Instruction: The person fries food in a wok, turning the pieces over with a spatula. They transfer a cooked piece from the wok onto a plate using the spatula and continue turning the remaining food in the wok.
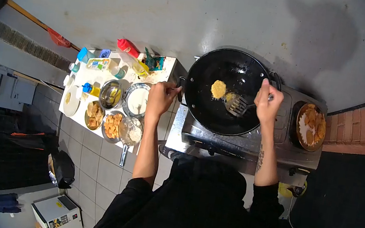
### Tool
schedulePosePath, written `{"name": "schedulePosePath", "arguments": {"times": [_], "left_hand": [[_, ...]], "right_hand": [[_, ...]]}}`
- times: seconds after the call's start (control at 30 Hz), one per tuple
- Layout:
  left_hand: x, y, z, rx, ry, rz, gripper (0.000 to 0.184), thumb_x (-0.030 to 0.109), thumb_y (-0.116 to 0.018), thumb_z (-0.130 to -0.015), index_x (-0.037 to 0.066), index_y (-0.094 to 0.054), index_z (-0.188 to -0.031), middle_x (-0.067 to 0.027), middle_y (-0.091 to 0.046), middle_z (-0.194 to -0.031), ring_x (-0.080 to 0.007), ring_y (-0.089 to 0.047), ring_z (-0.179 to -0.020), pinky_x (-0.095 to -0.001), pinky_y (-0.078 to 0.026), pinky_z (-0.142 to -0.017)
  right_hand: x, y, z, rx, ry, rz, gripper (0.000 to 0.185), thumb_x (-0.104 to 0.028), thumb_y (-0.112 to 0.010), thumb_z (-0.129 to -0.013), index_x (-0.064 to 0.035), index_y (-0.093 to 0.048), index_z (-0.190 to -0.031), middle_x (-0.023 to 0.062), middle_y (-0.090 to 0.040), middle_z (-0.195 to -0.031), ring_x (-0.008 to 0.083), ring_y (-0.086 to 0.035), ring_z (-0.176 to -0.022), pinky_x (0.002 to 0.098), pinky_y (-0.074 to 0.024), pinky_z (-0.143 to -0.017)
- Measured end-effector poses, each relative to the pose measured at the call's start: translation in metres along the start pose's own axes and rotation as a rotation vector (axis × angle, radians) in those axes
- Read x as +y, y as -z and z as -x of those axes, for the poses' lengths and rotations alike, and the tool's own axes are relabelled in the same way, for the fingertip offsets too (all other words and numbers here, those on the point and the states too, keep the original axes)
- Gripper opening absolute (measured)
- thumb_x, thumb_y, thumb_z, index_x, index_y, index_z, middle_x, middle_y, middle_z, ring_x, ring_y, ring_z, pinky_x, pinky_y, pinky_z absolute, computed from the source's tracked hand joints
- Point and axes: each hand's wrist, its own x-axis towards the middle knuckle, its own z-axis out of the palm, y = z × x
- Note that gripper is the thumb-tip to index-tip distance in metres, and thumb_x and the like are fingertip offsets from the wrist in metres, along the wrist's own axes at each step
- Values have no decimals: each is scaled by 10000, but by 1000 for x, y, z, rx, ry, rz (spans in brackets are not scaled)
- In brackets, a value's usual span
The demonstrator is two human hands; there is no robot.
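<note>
A large black wok (203, 103) sits on the steel stove (202, 138). My left hand (161, 97) is closed on the wok's left handle (180, 90). In my right hand (268, 101), closed as well, is a slotted spatula (236, 106), its head down inside the wok. One golden fried piece (218, 89) lies in the wok, left of the spatula. A smaller yellowish bit (230, 96) touches or lies just behind the spatula's head; its outline is partly hidden.
Right of the wok, a plate (300, 136) holds several browned pieces. The white table (167, 67) on the left bears bowls, a strainer (123, 155), a red bottle (128, 47) and a bowl of white contents (138, 100). A grey wall (183, 15) rises behind the stove.
</note>
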Motion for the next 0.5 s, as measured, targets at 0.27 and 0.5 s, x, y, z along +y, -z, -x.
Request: {"name": "schedulePosePath", "arguments": {"times": [0.27, 0.5], "left_hand": [[7, 5, 1, -32, 20, -18, 256, 218, -745, -803, -24, -715, -882, -188, -678, -718, -305, -677, -666, -362, -508, -627], [2, 3, 1, -32, 31, 23, 273, 230, -734, -814, -33, -712, -885, -191, -678, -717, -309, -676, -660, -361, -511, -630]], "right_hand": [[2, -5, 1, -10, 66, 62, 470, -156, -539, -973, -11, -341, -572, -14, -275, -518, 62, -262, -524, 315, -218, -466], [0, 2, -1, -17, -12, 41, 474, -155, -531, -980, -7, -404, -548, -40, -367, -490, 47, -326, -492, 300, -252, -455]]}}
